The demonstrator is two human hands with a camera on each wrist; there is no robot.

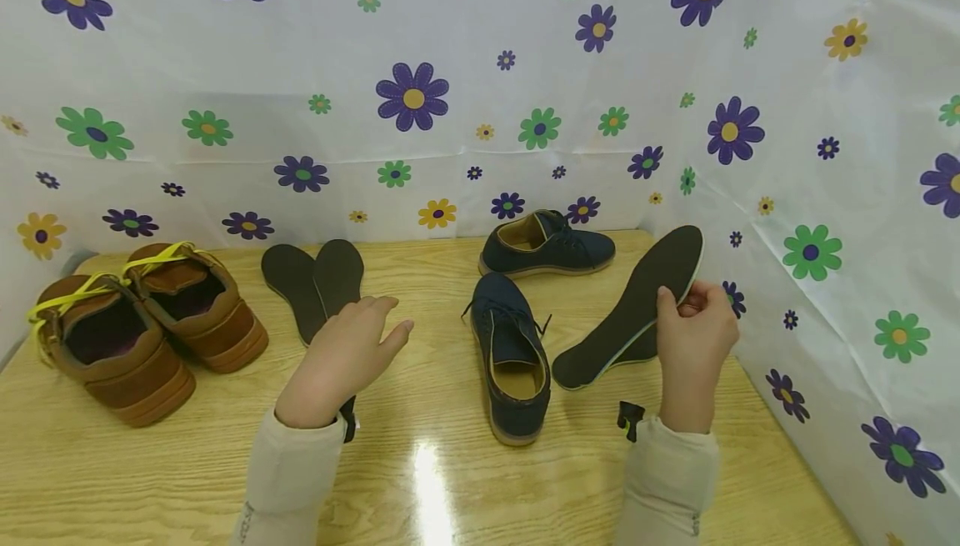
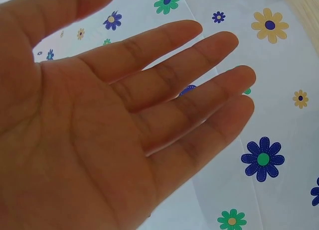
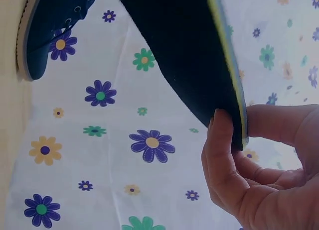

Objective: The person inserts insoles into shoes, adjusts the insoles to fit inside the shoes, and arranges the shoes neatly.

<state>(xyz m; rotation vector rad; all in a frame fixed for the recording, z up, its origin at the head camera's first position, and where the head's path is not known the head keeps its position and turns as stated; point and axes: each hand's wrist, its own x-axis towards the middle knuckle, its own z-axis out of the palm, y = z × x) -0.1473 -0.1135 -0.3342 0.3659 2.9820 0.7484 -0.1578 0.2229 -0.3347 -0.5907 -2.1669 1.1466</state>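
My right hand [image 1: 693, 338] pinches a black insole [image 1: 630, 313] with a pale edge near its wide end, holding it tilted above the table. In the right wrist view, thumb and fingers grip that insole [image 3: 189, 56] from both sides. Partly hidden beneath it lies another dark insole [image 1: 641, 352]. Just left of it stands a navy lace-up shoe [image 1: 517, 363], heel toward me; its mate [image 1: 562, 252] sits sideways behind. My left hand [image 1: 341, 363] hovers with fingers extended, holding nothing; its bare palm [image 2: 99, 125] fills much of the left wrist view.
Two black insoles [image 1: 339, 269] lie side by side beyond my left hand, partly covered by it. A pair of brown shoes [image 1: 217, 325] with yellow laces stands at the left. Flower-printed white cloth [image 1: 465, 46] borders the wooden table [image 1: 420, 346] at the back and right.
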